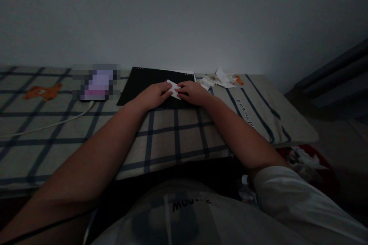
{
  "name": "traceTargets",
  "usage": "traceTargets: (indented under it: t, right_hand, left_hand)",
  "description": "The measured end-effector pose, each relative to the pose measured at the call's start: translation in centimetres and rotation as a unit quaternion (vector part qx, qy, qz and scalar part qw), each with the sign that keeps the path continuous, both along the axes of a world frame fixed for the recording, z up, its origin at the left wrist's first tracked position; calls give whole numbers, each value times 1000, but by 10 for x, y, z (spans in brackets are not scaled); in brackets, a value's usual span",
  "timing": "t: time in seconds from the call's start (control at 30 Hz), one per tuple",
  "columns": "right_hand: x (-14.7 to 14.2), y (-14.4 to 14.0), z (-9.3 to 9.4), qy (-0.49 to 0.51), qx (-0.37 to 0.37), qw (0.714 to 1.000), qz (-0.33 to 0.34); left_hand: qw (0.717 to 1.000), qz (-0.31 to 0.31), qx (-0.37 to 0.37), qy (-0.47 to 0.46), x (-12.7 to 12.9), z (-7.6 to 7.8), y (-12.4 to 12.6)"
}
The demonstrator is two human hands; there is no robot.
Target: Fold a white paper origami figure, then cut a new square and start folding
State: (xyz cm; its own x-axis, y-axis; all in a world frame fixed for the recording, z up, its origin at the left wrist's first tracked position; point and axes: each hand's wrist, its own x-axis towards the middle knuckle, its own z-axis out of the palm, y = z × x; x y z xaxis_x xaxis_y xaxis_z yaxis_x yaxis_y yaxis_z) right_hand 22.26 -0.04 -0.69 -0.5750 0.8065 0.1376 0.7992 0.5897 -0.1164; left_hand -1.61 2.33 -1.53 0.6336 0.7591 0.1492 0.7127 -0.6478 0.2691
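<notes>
A small piece of white paper [173, 89] lies over a flat black sheet or folder [140, 84]. My left hand [155, 95] has its thumb and fingertips on the paper's left side. From the opposite side, my right hand [192, 92] holds the paper with bent fingers and thumb. Parts of the paper's edges are hidden under my fingertips. Beside my right hand is a loose heap of white paper pieces [220, 78], some of them folded or crumpled.
A checked cloth [163, 138] covers the table. At the left, a lit phone [99, 84] has a white cable [57, 122] plugged in. A red bin [330, 176] holding paper scraps stands below the table's right end. The wall [172, 19] rises behind.
</notes>
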Motion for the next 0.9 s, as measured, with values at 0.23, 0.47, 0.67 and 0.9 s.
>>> traceTargets:
  t: [0.23,0.47,0.67,0.9]
  right_hand:
    - [1,1,-3,28,7,1000,-5]
    - [-4,4,-14,66,31,989,-127]
    - [-4,7,-16,138,38,980,-139]
    - [-7,9,-10,299,-41,944,-136]
  left_hand:
    - [996,55,4,70,2,4,-8]
    - [997,38,34,53,1,2,-8]
    - [996,76,54,3,-1,5,-9]
    - [992,84,88,-42,1,10,-15]
